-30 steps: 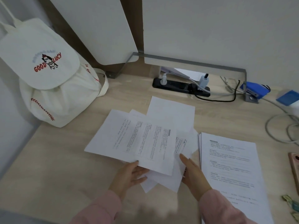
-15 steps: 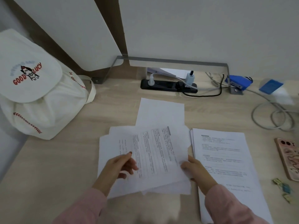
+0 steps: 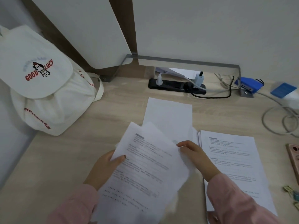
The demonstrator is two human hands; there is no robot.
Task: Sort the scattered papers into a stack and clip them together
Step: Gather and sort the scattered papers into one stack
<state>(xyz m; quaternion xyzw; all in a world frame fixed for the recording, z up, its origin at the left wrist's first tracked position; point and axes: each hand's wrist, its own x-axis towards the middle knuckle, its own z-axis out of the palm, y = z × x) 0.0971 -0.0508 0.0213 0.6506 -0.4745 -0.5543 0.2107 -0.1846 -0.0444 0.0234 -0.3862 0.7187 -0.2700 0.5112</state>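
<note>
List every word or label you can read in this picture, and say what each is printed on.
"GOOD LUCY": red letters on the flap of the white canvas backpack.
Small arc of letters above it: too blurred to read.
On the printed sheets: too blurred to read.
On the paper stack beside them: too small to read.

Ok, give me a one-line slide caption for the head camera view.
Left hand and right hand hold loose printed pages beside a neat stack on a wooden desk.

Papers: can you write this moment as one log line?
step: gathering | loose papers: in both hands | left hand: grips left edge | right hand: holds right edge | stack: flat on desk, right side
</note>
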